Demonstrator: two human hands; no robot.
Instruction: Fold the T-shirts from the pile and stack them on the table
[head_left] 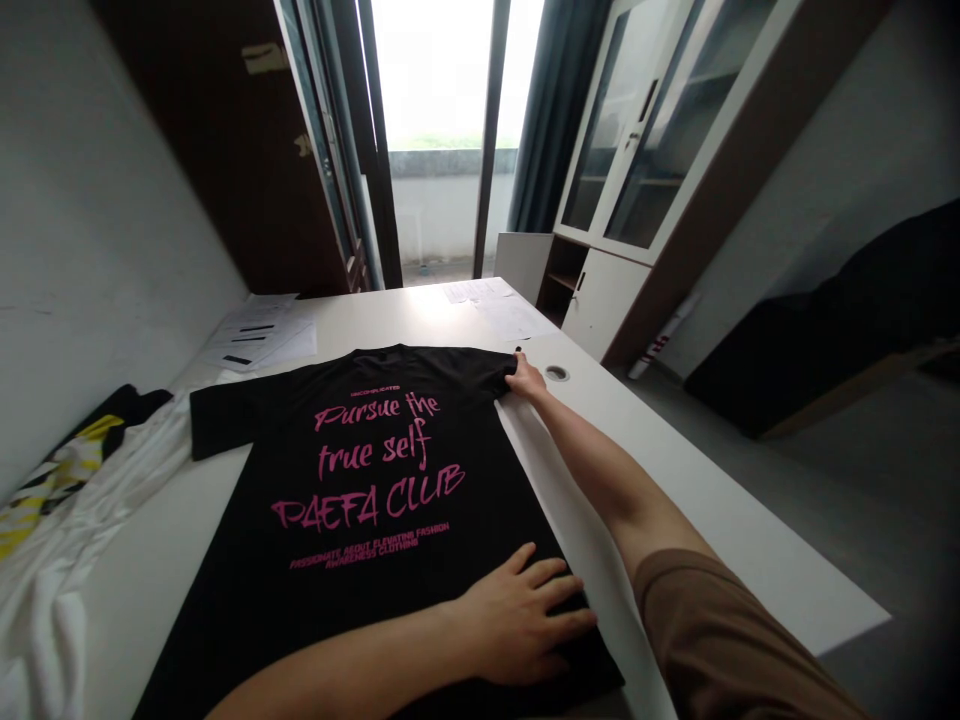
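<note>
A black T-shirt (360, 610) with pink lettering lies spread over the white table (750, 530), its neck toward the far side and its lower hem near me. My left hand (521, 615) rests flat with fingers spread on the shirt's lower right part. Out at the end of the right sleeve, my right hand (527, 378) is closed on the sleeve's edge, and the fingertips are partly hidden. The left sleeve (225, 412) lies stretched out to the side.
White cloth (127, 490) and a yellow, black and white garment (60, 470) lie along the left wall. Papers (262, 335) lie at the far left, more sheets (510, 315) at the far end. A round cable hole (557, 373) sits near the right edge; cabinets (637, 130) stand beyond.
</note>
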